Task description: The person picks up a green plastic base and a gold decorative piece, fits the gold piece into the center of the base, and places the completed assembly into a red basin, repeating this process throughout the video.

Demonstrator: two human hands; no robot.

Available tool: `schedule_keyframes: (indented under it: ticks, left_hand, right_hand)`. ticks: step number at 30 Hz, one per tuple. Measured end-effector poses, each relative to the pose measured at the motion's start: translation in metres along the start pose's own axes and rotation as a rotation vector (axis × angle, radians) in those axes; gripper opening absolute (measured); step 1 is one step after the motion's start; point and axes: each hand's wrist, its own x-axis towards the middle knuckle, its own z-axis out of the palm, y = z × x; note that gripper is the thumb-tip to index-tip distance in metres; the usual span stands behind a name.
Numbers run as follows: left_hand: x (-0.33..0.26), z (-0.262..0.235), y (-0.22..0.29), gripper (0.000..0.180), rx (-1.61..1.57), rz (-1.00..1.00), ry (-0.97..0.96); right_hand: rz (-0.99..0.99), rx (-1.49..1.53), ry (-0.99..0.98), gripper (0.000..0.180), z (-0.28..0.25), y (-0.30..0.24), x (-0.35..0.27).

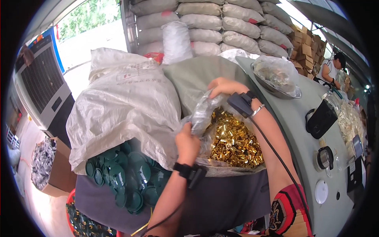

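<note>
**Plastic Bunched in Two Hands Beside Bright Gold Pieces**

A person's left hand (187, 144) was closed in a fist, thumb up, around one end of a bunched clear plastic bag (202, 112), while the right hand (225, 87) curled its fingers over the other end. The film stretched between them, at the left edge of a heap of small gold pieces (237, 144) lying in the mouth of an open pale sack (241, 171). Dark devices were strapped to both wrists, and a silver bracelet (258, 110) circled the right. Left of the hands, dark green discs (136, 173) spilled from a large white woven sack (126, 94) onto dark cloth (229, 195).

On the grey desk (294, 130) to the right stood a metal bowl (282, 94) holding a plastic-wrapped load, a black case (321, 118) and a glass mug (324, 158). On the far left, a cardboard box (59, 173) of silvery pieces sat near a tall air cooler (41, 83). Stacked sacks (201, 23) rose behind; a co-worker (329, 73) in a dark cap bent over the desk's far end.
</note>
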Motion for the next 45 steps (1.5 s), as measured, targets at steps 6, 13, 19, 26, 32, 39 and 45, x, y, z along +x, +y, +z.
schedule_keyframes:
  ticks: [6, 13, 19, 26, 32, 39, 45]
  left_hand:
    - [0.019, -0.010, -0.022, 0.045, -1.179, -0.398, -0.024]
    - [0.018, -0.006, -0.020, 0.043, -1.233, -0.404, 0.011]
    - [0.015, -0.005, -0.007, 0.034, -1.181, -0.306, 0.112]
    - [0.015, 0.000, -0.017, 0.032, -0.899, -0.205, 0.225]
    - [0.013, 0.006, -0.022, 0.035, -0.726, -0.111, 0.282]
    - [0.013, 0.005, -0.022, 0.035, -0.719, -0.109, 0.306]
    - [0.016, 0.008, -0.023, 0.035, -0.693, -0.098, 0.320]
  right_hand:
    - [-0.055, -0.084, 0.384, 0.055, 0.015, -0.015, -0.032]
    - [-0.244, -0.409, 0.579, 0.013, 0.082, -0.050, -0.095]
    - [-0.122, -0.470, 0.305, 0.024, 0.120, -0.023, -0.028]
    - [-0.170, -0.279, 0.100, 0.041, 0.126, 0.015, 0.038]
    - [-0.179, -0.257, 0.094, 0.046, 0.124, 0.044, 0.070]
    - [-0.038, -0.277, 0.037, 0.051, 0.108, 0.061, 0.031]
    - [0.455, -0.594, -0.257, 0.060, 0.061, 0.024, -0.047]
